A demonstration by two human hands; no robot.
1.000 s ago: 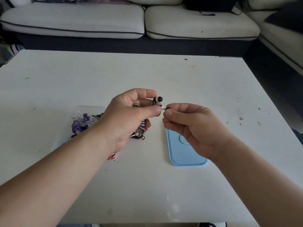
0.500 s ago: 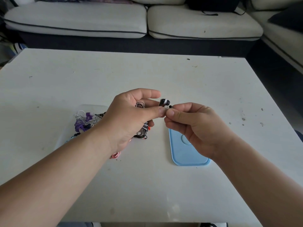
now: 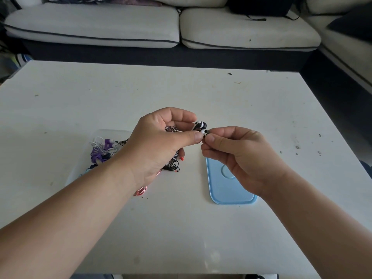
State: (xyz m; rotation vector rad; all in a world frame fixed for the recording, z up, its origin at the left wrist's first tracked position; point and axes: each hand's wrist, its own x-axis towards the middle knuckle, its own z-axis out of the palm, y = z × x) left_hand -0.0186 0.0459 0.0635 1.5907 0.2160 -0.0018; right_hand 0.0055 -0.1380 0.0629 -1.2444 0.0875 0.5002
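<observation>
- Two black-and-white earbuds (image 3: pixel 200 126) are held up above the table, between both hands
- Left hand (image 3: pixel 159 143) curls round their bunched cord (image 3: pixel 172 165), with thumb and forefinger pinching one bud; right hand (image 3: pixel 239 156) pinches that bud's small tip (image 3: pixel 205 132), its other fingers curled in
- Light, smooth and tiny, I judge: the rubber tip is soft and may slip off, and the thin cord is limp and quick to snag, so grip the hard shell, not the wire
- Blue lid (image 3: pixel 231 190) lies flat below the right hand; more earphones (image 3: pixel 102 150), purple and white, are heaped in a clear box (image 3: pixel 112 131) to the left
- White table (image 3: pixel 181 228) is scuffed and speckled; a pale sofa (image 3: pixel 100 27) stands behind it
</observation>
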